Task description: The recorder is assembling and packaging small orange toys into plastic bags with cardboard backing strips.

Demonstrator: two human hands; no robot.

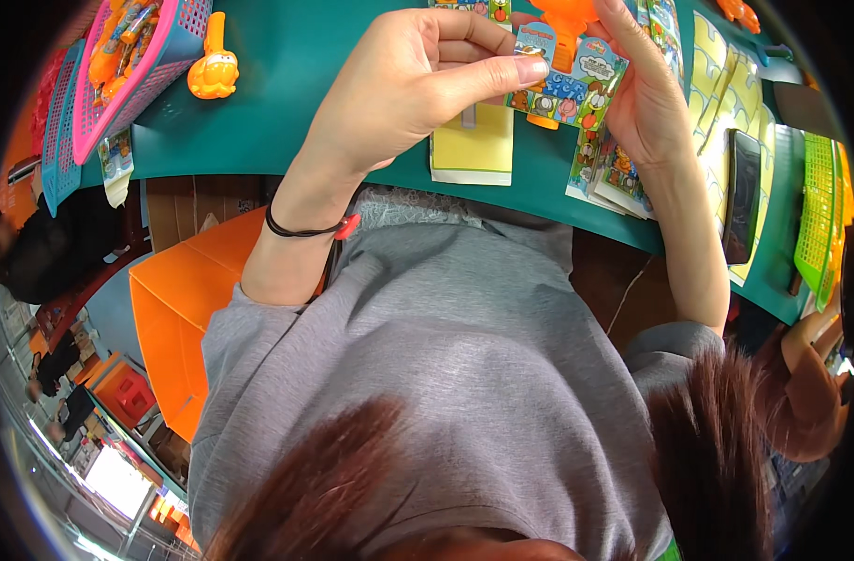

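Above the green table, my left hand (389, 89) pinches the left edge of a colourful printed card (590, 89) between thumb and fingers. My right hand (653, 107) is curled round the card's right side and an orange plastic toy (567, 21). The toy's narrow part lies in the card's middle, and a bit of orange shows under its lower edge; its top is cut off by the frame. Below the hands lies a yellow pad (473, 150). A stack of printed cards (616, 179) sits beside my right wrist.
A pink-rimmed blue basket (151, 79) of orange toys stands at the left, near a loose orange cat-shaped toy (214, 73). Yellow patterned sheets (717, 93), a black phone (743, 196) and a lime-green basket (813, 215) are at the right. Another person's arm (805, 341) shows there.
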